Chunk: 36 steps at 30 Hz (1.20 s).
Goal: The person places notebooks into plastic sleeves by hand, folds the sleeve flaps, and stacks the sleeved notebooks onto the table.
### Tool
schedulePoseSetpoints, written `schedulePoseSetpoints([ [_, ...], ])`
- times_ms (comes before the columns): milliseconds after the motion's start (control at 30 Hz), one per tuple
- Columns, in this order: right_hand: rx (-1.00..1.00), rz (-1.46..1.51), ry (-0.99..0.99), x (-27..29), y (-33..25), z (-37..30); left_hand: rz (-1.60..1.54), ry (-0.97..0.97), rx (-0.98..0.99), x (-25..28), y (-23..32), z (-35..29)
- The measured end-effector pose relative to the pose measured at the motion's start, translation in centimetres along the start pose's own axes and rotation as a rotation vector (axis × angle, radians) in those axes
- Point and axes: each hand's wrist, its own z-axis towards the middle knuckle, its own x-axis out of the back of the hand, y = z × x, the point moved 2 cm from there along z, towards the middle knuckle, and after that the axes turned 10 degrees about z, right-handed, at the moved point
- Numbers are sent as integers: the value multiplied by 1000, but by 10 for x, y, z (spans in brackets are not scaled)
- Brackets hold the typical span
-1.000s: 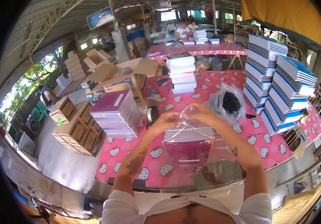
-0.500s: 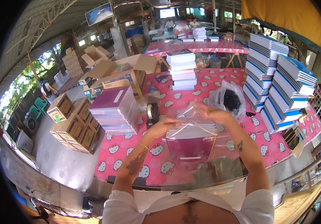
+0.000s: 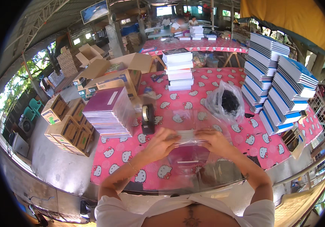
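A small stack of purple-covered books (image 3: pixel 189 154) lies in a clear plastic bag (image 3: pixel 207 166) at the near middle of the table. My left hand (image 3: pixel 164 141) is closed at the left corner of the stack's far end, fingers pressed on the plastic. At the right corner, my right hand (image 3: pixel 212 140) grips the bag in the same way. Between the hands the pale page edges show through the film. Loose plastic spreads beyond the far end and toward me. Parts of my fingertips are hidden by glare and blur.
Left of my hands stand a black tape dispenser (image 3: pixel 147 118) and a tall stack of purple books (image 3: pixel 109 111). A plastic bag with black contents (image 3: pixel 228 101), tall blue-and-white book stacks (image 3: pixel 262 72) and a white book stack (image 3: pixel 179 70) stand around. Cardboard boxes (image 3: pixel 69 132) are at left.
Both hands have come down and nearer from above the bag's raised opening to the far corners of the stack. The lifted plastic now lies lower, folded against the books.
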Motion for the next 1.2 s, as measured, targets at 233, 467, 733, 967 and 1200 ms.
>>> schedulePoseSetpoints([
  [233, -568, 66, -284, 17, -18, 38, -299, -344, 441, 8, -11, 31],
  [467, -572, 429, -279, 16, 57, 42, -602, -524, 387, -43, -87, 42],
  [733, -714, 699, -119, 8, 69, 30, -1171, -680, 561, -107, -113, 89],
  [967, -613, 748, -54, -12, 34, 61, 724, 200, 797, -86, -262, -142],
  [1200, -731, 786, 7, 3, 70, 18, -980, 331, 1468, -160, -240, -102],
])
